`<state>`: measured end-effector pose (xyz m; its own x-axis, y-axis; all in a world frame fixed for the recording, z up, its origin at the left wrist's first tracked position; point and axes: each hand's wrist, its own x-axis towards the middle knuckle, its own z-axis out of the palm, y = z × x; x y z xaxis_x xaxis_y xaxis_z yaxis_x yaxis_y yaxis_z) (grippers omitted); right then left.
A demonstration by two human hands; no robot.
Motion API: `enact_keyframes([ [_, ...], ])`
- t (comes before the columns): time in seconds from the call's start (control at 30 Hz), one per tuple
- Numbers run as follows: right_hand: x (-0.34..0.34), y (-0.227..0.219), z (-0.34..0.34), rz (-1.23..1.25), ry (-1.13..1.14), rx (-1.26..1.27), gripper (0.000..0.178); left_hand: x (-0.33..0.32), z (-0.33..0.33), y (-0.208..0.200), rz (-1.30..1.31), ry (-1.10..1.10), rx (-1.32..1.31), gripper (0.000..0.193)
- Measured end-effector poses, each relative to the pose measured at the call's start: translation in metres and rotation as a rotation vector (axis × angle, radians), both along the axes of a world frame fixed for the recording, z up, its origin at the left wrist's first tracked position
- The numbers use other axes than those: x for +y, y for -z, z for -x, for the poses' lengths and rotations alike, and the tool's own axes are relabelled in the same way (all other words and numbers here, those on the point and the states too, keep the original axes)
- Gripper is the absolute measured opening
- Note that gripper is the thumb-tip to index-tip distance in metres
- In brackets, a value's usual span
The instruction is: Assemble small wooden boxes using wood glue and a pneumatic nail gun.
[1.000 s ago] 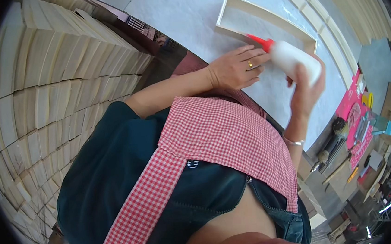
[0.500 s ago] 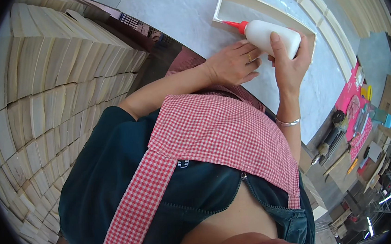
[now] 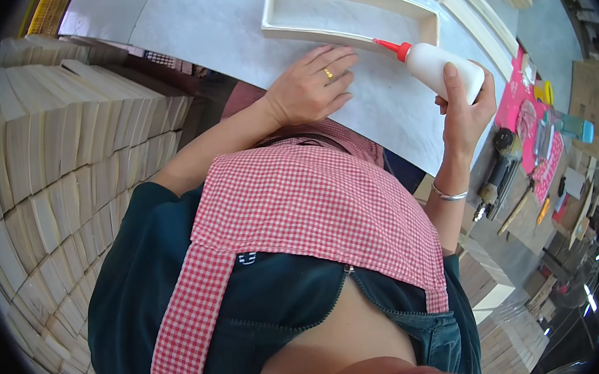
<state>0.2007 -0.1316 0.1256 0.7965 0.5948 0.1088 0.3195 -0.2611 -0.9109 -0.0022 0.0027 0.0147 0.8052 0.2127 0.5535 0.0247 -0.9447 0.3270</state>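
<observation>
A white squeeze bottle point(image 3: 441, 69) with a red pointed nozzle is in my right hand point(image 3: 469, 111), whose fingers wrap its body with the thumb on top. The bottle is tilted, its tip pointing left at the upper edge of the near wall of a shallow, pale wooden frame point(image 3: 290, 34). This long rectangular frame lies on the grey-white tabletop point(image 3: 194, 36). Beside its near wall rests my left hand point(image 3: 315, 86), palm down, fingers loosely stretched and holding nothing. Whether the fingertips touch the wall is hard to tell.
Pale wooden pieces point(image 3: 88, 134) are stacked high on my left. Long pale strips point(image 3: 473, 11) lie beyond the frame. On the right are a pink cloth point(image 3: 512, 93), a yellow tape roll point(image 3: 543, 92), a power tool point(image 3: 501, 169) and an orange-handled tool point(image 3: 544, 210).
The bottle's tip has moved from the frame's left end along the near wall toward its right end. In the picture, the frame and my left hand sit further left.
</observation>
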Motion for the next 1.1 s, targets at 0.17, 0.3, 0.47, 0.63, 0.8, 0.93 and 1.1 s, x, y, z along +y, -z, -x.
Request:
enact_keyframes([
  [0.17, -0.023, 0.000, -0.019, 0.004, 0.085, -0.028, 0.043, -0.002, 0.001, -0.002, 0.013, -0.013, 0.018, 0.028],
  [0.3, -0.040, 0.004, -0.037, -0.007, 0.143, -0.101, 0.046, -0.003, 0.000, 0.000, -0.010, -0.020, 0.008, 0.024],
  [0.47, -0.052, 0.001, -0.053, 0.025, 0.209, -0.047, 0.044, -0.003, 0.000, 0.000, -0.015, -0.020, 0.038, 0.024],
  [0.63, -0.065, 0.016, -0.074, -0.124, 0.220, -0.059, 0.039, 0.000, 0.005, 0.002, 0.071, -0.042, -0.001, 0.016],
  [0.8, -0.085, 0.041, -0.128, -0.142, 0.497, -0.215, 0.049, 0.014, 0.065, 0.006, 0.411, -0.491, -0.062, 0.027],
  [0.93, -0.102, 0.056, -0.225, 0.023, 0.692, -0.348, 0.051, 0.060, 0.086, -0.002, 0.495, -0.562, 0.136, 0.085],
  [1.1, -0.114, 0.098, -0.333, 0.336, 0.722, -0.659, 0.054, 0.110, 0.062, -0.015, 0.672, -0.303, 0.265, 0.113],
])
